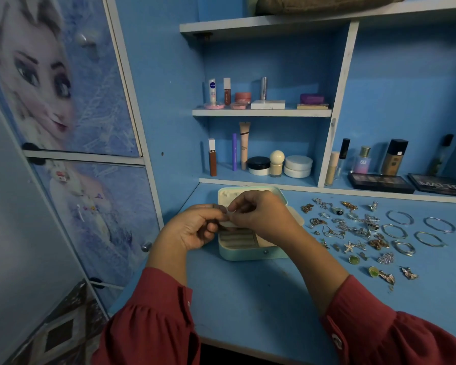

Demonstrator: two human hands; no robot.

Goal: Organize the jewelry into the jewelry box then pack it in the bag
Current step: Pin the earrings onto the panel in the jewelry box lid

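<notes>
Two hands (192,227) (261,217) meet above jewelry box (248,252); tube (212,92) reads NIVEA.

Dim, bluish, even light with soft shadows; wide-angle bending at the edges (the shelves (261,111) lean), slightly soft focus.

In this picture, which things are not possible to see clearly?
- Head view: whatever small piece the left hand and right hand pinch; fingers cover it.
- Jewelry box: most compartments hidden by both hands.
- Loose jewelry: pieces too small to identify.
- The bag: not in view.
</notes>
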